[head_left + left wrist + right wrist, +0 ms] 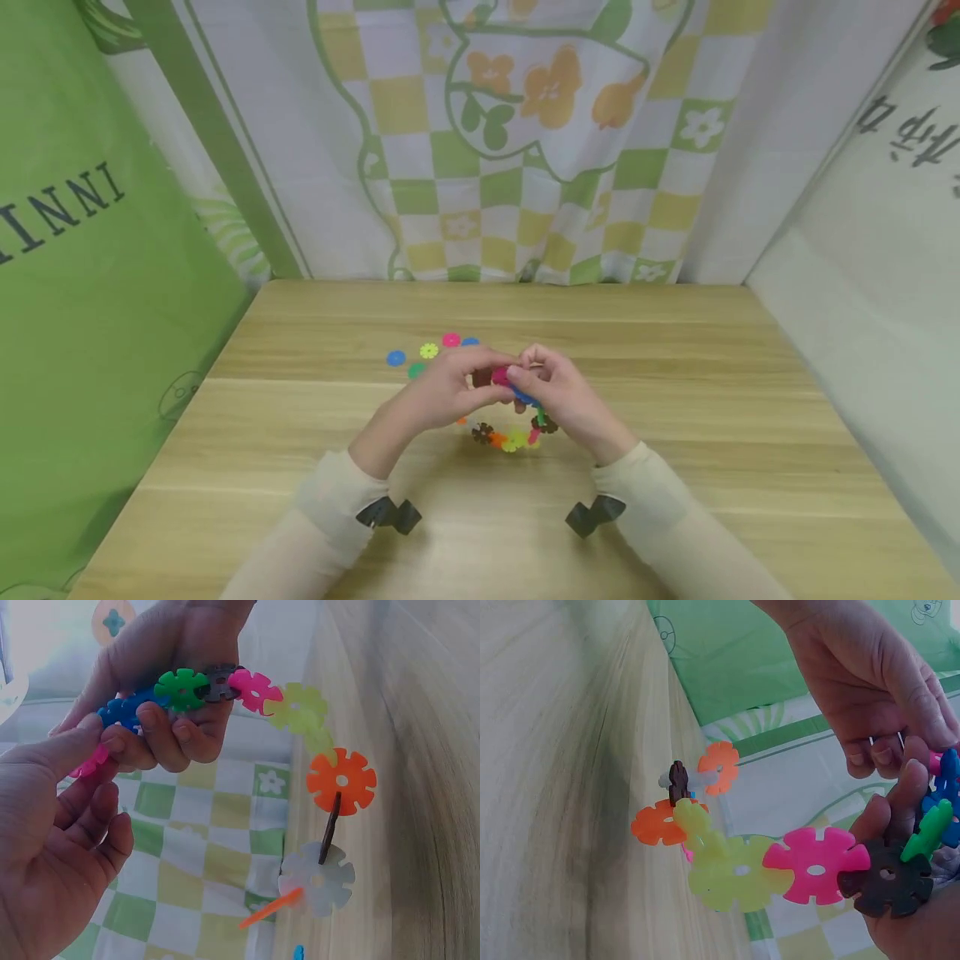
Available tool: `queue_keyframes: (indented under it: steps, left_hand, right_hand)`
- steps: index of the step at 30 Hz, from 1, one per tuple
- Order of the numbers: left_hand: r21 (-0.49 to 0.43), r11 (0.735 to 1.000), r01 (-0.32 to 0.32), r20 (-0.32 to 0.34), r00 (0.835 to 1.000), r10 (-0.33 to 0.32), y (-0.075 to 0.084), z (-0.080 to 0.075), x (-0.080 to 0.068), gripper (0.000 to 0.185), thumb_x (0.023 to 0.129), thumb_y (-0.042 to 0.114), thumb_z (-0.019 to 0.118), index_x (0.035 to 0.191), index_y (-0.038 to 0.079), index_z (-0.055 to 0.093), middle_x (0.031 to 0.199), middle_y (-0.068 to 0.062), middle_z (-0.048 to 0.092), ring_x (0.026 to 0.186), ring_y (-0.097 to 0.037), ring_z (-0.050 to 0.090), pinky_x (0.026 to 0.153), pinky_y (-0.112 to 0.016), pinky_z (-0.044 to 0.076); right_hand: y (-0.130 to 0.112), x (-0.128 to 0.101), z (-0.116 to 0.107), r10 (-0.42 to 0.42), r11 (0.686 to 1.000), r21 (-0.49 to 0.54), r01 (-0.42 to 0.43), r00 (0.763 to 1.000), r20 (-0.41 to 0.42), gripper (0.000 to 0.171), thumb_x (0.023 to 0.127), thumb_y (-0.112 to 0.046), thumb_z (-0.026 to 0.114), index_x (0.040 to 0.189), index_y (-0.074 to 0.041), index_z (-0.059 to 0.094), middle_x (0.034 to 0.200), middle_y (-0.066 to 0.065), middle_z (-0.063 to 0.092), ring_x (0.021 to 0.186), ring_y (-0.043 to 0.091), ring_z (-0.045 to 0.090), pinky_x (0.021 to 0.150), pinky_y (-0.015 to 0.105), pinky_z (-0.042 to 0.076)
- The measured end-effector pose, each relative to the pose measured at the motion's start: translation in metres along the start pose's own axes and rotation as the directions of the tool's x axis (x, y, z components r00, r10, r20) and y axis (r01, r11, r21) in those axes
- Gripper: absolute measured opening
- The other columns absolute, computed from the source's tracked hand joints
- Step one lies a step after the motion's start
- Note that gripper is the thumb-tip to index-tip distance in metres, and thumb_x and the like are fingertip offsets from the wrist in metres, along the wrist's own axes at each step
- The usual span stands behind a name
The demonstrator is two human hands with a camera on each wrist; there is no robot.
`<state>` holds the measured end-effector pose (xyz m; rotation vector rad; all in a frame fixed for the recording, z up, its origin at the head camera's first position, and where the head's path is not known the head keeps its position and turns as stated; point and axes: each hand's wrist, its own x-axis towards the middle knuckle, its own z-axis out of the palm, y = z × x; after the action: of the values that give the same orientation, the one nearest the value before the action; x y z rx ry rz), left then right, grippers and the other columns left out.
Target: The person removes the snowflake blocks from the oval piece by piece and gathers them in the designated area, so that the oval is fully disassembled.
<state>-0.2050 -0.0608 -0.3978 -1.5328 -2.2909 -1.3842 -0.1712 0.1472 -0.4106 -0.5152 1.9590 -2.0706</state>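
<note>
Pinching pink notched plastic disc with left hand, blue notched disc with right hand — I'd square their slots.

I see smooth, slightly shiny plastic on the colourful notched flower-shaped discs. The flat pale-brown table looks like smooth wood, a bit shiny. The far green-and-yellow checked curtain is soft, dull cloth.
</note>
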Motion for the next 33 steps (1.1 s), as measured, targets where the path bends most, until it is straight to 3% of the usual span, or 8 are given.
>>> queue_keyframes:
  steps: [5, 8, 12, 17, 22, 26, 30, 33]
  left_hand:
    - [-0.032, 0.999, -0.009, -0.055, 0.998, 0.007, -0.002, 0.0, 0.001, 0.028, 0.089, 0.009, 0.073, 0.117, 0.006, 0.07, 0.088, 0.006, 0.067, 0.072, -0.009, 0.053, 0.061, -0.026, 0.048]
    - [-0.046, 0.998, 0.045, -0.094, 0.994, -0.049, -0.003, -0.001, -0.002, 0.026, 0.09, 0.01, 0.072, 0.115, 0.005, 0.071, 0.086, 0.006, 0.067, 0.072, -0.01, 0.056, 0.062, -0.027, 0.048]
    - [-0.051, 0.99, 0.131, -0.113, 0.984, -0.136, -0.002, -0.004, -0.005, 0.021, 0.09, 0.014, 0.072, 0.111, 0.008, 0.072, 0.086, 0.008, 0.067, 0.073, -0.011, 0.058, 0.064, -0.031, 0.049]
    - [-0.087, 0.978, 0.188, -0.072, 0.978, -0.194, -0.001, -0.006, -0.007, 0.014, 0.092, 0.014, 0.071, 0.106, 0.01, 0.071, 0.09, 0.002, 0.07, 0.079, -0.011, 0.064, 0.074, -0.034, 0.054]
    - [-0.15, 0.958, 0.243, -0.015, 0.969, -0.248, -0.001, -0.007, -0.009, 0.008, 0.094, 0.006, 0.067, 0.102, 0.008, 0.067, 0.091, -0.009, 0.07, 0.082, -0.014, 0.067, 0.08, -0.033, 0.055]
    - [-0.179, 0.939, 0.295, 0.047, 0.955, -0.291, -0.002, -0.008, -0.009, 0.015, 0.095, 0.006, 0.064, 0.11, 0.007, 0.066, 0.097, -0.007, 0.072, 0.086, -0.019, 0.07, 0.082, -0.034, 0.056]
    - [-0.192, 0.939, 0.286, 0.078, 0.958, -0.276, -0.002, -0.008, -0.01, 0.026, 0.096, 0.005, 0.062, 0.122, 0.007, 0.067, 0.102, -0.005, 0.072, 0.087, -0.026, 0.07, 0.081, -0.037, 0.056]
    - [-0.194, 0.947, 0.256, 0.07, 0.967, -0.247, -0.001, -0.007, -0.01, 0.024, 0.096, 0.004, 0.063, 0.118, 0.005, 0.07, 0.101, -0.004, 0.072, 0.084, -0.024, 0.07, 0.079, -0.035, 0.056]
  right_hand:
    - [-0.004, 0.0, -0.003, 0.03, 0.996, -0.079, -0.029, 0.999, 0.012, 0.027, 0.099, -0.03, 0.06, 0.112, -0.007, 0.054, 0.087, 0.014, 0.068, 0.072, 0.02, 0.058, 0.053, 0.025, 0.039]
    - [-0.006, 0.0, -0.006, 0.06, 0.992, -0.114, -0.057, 0.998, 0.026, 0.034, 0.097, -0.03, 0.063, 0.125, -0.012, 0.056, 0.093, 0.017, 0.069, 0.074, 0.022, 0.059, 0.056, 0.026, 0.04]
    - [-0.007, -0.001, -0.008, 0.078, 0.988, -0.142, -0.069, 0.995, 0.058, 0.037, 0.096, -0.025, 0.065, 0.131, -0.012, 0.059, 0.1, 0.021, 0.067, 0.077, 0.023, 0.059, 0.065, 0.031, 0.047]
    - [-0.007, -0.004, -0.012, 0.093, 0.975, -0.204, -0.084, 0.995, 0.031, 0.036, 0.094, -0.029, 0.068, 0.127, -0.016, 0.063, 0.107, 0.02, 0.067, 0.08, 0.024, 0.058, 0.061, 0.03, 0.049]
    - [-0.004, -0.006, -0.017, 0.09, 0.969, -0.231, -0.082, 0.996, 0.024, 0.036, 0.091, -0.024, 0.072, 0.124, -0.011, 0.066, 0.111, 0.015, 0.068, 0.089, 0.032, 0.062, 0.072, 0.035, 0.052]
    - [-0.003, -0.008, -0.018, 0.076, 0.971, -0.232, -0.065, 0.996, 0.038, 0.034, 0.091, -0.023, 0.072, 0.121, -0.008, 0.067, 0.113, 0.011, 0.068, 0.099, 0.037, 0.062, 0.08, 0.037, 0.053]
    - [-0.002, -0.007, -0.018, 0.06, 0.968, -0.247, -0.048, 0.997, 0.04, 0.034, 0.092, -0.025, 0.072, 0.122, -0.01, 0.067, 0.115, 0.007, 0.069, 0.099, 0.031, 0.064, 0.081, 0.038, 0.052]
    - [-0.001, -0.006, -0.018, 0.052, 0.966, -0.254, -0.041, 0.998, 0.037, 0.033, 0.092, -0.026, 0.071, 0.122, -0.011, 0.068, 0.116, 0.005, 0.069, 0.098, 0.028, 0.064, 0.082, 0.04, 0.052]
